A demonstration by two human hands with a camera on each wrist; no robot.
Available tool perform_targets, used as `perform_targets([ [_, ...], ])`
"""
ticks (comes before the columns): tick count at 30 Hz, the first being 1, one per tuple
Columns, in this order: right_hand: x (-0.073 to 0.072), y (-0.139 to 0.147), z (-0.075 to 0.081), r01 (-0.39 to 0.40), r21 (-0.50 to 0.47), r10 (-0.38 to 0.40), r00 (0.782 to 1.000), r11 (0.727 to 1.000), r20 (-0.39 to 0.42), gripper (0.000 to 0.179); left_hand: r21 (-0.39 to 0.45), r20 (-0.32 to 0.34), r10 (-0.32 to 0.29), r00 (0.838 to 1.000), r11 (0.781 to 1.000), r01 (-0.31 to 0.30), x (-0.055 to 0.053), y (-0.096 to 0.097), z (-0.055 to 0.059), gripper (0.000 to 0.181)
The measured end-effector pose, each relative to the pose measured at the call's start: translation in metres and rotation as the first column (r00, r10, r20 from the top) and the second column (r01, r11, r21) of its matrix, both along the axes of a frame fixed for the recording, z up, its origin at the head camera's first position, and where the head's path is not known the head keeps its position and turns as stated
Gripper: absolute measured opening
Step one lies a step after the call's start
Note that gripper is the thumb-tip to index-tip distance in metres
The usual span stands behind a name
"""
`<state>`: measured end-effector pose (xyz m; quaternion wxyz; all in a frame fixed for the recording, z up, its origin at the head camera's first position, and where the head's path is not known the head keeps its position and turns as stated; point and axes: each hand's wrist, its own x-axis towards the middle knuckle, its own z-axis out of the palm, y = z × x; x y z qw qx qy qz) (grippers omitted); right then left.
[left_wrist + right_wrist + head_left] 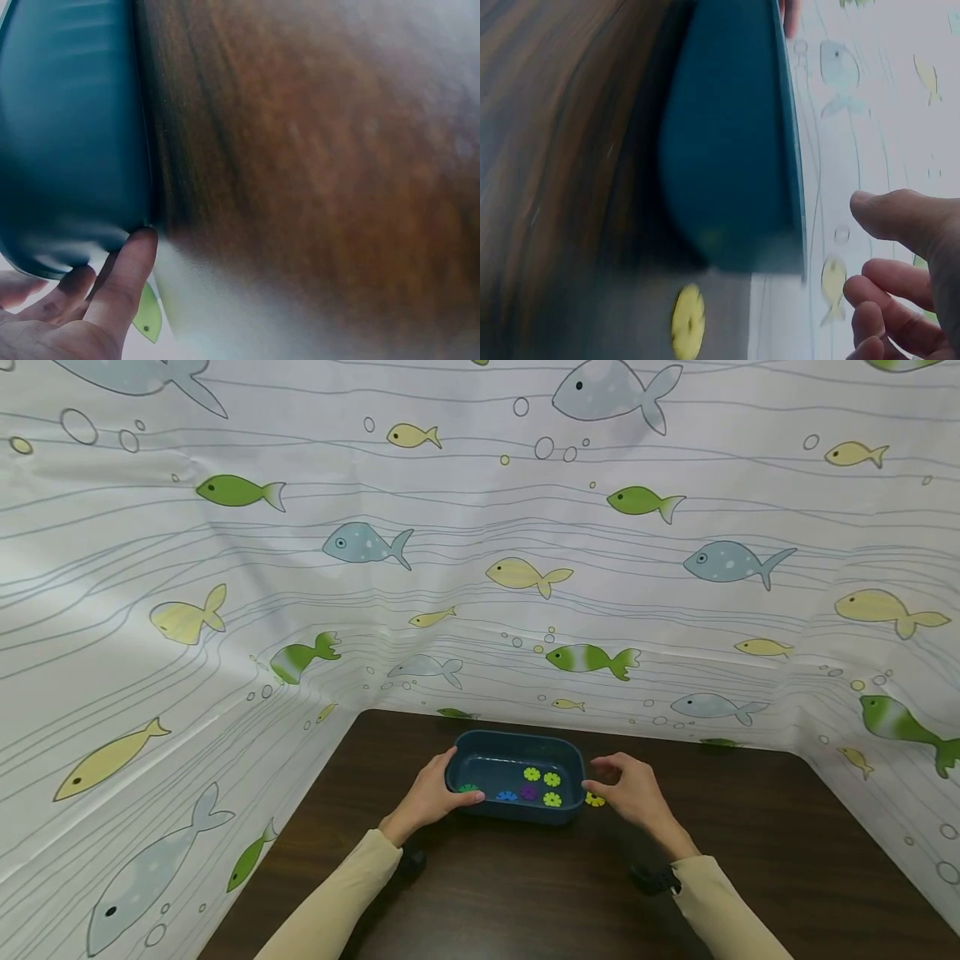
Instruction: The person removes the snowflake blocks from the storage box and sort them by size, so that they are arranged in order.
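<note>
My left grip [431, 792] pinches the tub [517, 812]; my right grip [633, 787], thumb apart from fingers, holds nothing. The yellow flower [688, 324] beside the tub looks light, stiff: pinch its edges.

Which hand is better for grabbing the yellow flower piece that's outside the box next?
Probably the right hand: it's close to the yellow piece and holds nothing. The left hand grips the other end of the blue box, farther from that piece.
</note>
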<state>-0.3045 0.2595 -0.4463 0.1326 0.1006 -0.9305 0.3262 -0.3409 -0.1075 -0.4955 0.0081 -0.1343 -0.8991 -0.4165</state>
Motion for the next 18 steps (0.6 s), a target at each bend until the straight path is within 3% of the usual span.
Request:
perform_targets([
  [9,-0.015,-0.050,0.002,-0.158,-0.011,0.158,0.987,0.987,0.019,0.035,0.003,0.002,0.003,1.000,1.000,-0.003,0.002,-0.001,0.002,0.111],
  [18,-0.029,-0.083,-0.002,-0.217,0.002,0.216,0.972,0.976,0.091,0.038,0.025,0.014,-0.008,1.000,1.000,0.008,0.004,-0.001,0.002,0.112],
])
